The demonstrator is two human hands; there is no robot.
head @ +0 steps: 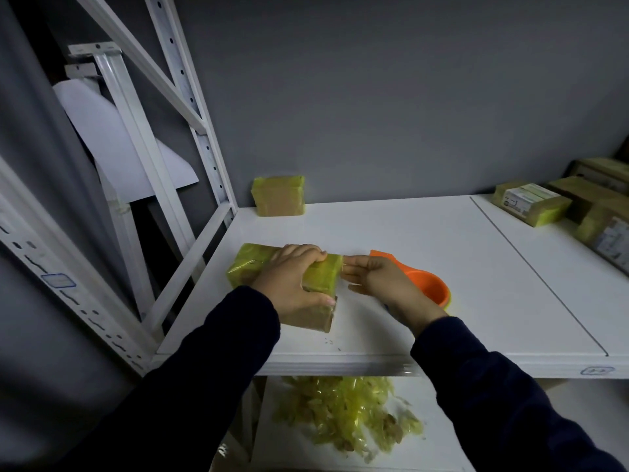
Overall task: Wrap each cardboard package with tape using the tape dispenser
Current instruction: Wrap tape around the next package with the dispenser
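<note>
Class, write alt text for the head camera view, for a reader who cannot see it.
A person's left hand grips a cardboard package part-wrapped in yellow tape on a white shelf, while the right hand touches its end with straight fingers. An orange tape dispenser lies just behind that hand.

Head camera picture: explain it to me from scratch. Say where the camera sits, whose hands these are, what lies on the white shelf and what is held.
No machine here: a person works with bare hands, and the one camera sits on their head, looking down. The left hand grips a cardboard package partly wrapped in yellow-green tape, resting on the white shelf. The right hand lays straight fingers against the package's right end. Behind that hand lies the orange tape dispenser, apparently unheld. A wrapped package stands at the back wall; more packages sit at the far right. Crumpled tape scraps lie on the lower shelf.
</note>
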